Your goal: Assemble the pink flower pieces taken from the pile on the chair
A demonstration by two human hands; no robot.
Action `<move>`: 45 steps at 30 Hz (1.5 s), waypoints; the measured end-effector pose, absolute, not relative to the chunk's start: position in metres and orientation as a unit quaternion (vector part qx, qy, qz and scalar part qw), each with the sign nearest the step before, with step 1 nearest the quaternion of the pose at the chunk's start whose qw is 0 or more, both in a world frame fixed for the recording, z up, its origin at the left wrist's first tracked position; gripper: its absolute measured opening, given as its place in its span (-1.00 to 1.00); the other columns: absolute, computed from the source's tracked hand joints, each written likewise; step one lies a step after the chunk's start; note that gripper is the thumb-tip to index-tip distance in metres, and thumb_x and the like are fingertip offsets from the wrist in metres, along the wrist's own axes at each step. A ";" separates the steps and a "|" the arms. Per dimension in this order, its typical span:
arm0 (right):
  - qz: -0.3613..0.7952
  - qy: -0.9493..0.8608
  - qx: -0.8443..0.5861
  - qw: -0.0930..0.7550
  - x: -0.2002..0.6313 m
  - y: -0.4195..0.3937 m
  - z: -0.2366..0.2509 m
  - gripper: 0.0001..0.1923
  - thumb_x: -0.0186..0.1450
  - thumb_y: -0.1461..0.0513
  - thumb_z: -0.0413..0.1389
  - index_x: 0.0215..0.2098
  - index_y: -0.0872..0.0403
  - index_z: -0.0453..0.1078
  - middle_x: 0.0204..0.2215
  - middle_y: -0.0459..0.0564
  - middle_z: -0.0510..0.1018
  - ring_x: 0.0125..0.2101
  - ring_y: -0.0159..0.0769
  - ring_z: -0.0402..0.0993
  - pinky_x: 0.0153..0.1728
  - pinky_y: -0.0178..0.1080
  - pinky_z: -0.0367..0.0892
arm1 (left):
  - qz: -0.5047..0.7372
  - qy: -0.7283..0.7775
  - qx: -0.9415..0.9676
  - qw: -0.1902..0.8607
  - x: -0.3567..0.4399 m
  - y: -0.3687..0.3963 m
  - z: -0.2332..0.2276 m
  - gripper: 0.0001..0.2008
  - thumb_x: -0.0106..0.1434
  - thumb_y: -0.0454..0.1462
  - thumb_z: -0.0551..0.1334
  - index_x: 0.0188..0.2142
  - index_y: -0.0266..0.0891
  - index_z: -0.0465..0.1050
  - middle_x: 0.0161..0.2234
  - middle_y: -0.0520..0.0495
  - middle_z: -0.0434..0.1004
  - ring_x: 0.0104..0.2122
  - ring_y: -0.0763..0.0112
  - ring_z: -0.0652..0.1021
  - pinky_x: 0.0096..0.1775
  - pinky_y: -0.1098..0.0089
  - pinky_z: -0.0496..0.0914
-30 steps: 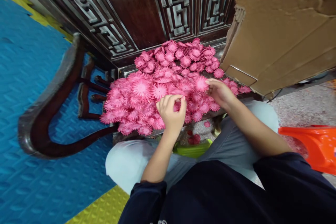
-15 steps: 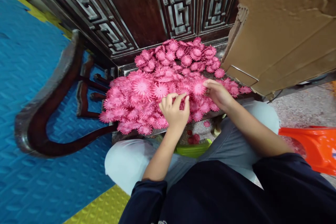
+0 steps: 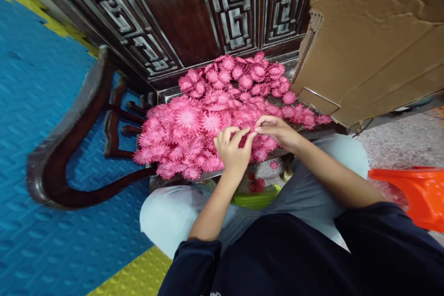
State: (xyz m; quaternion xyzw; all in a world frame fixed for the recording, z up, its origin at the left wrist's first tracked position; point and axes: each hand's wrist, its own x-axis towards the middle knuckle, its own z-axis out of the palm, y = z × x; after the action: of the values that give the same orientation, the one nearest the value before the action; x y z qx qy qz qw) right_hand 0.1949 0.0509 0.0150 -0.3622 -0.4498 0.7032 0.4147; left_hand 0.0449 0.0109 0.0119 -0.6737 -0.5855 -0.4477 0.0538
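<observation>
A thick heap of pink artificial flower heads (image 3: pixel 180 136), round and many-petalled, covers the dark wooden seat in front of me. My left hand (image 3: pixel 234 148) is over the near edge of the heap, thumb and index finger pinched with their tips close together. From the right, my right hand (image 3: pixel 277 133) meets it, its thumb and fingertips also pinched. The fingertips of both hands almost touch. Whatever is between them is too small or too hidden to make out.
Behind the heap rises a carved wooden back panel (image 3: pixel 180 4). A curved armrest (image 3: pixel 41 166) stands left, above blue foam mats (image 3: pixel 21 101). A cardboard box (image 3: pixel 374 55) is at right, with an orange plastic stool (image 3: pixel 416 194) nearer. Something green (image 3: pixel 255 199) shows between my knees.
My right hand has moved left and nearer to me, from beside a pink flower head to my left hand's fingertips. The left hand's thumb and index finger have come closer together.
</observation>
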 end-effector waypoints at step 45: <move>0.707 -0.417 -0.362 0.441 0.191 0.049 0.008 -0.82 0.00 0.15 0.30 -0.50 0.08 0.48 -0.56 -0.15 0.51 -0.50 -0.48 0.38 -0.37 -0.35 0.27 | -0.450 -0.594 -0.665 -0.048 0.043 0.010 0.018 -0.88 0.10 -0.13 0.30 -0.41 -0.07 0.57 -0.40 -0.01 0.52 -0.29 0.34 0.41 -0.16 0.27 0.23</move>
State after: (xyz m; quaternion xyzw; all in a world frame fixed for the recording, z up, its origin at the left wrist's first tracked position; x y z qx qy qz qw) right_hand 0.1907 0.0494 0.0078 -0.3618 -0.4175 0.7071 0.4413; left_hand 0.0430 0.0100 0.0179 -0.6646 -0.5943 -0.4504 -0.0476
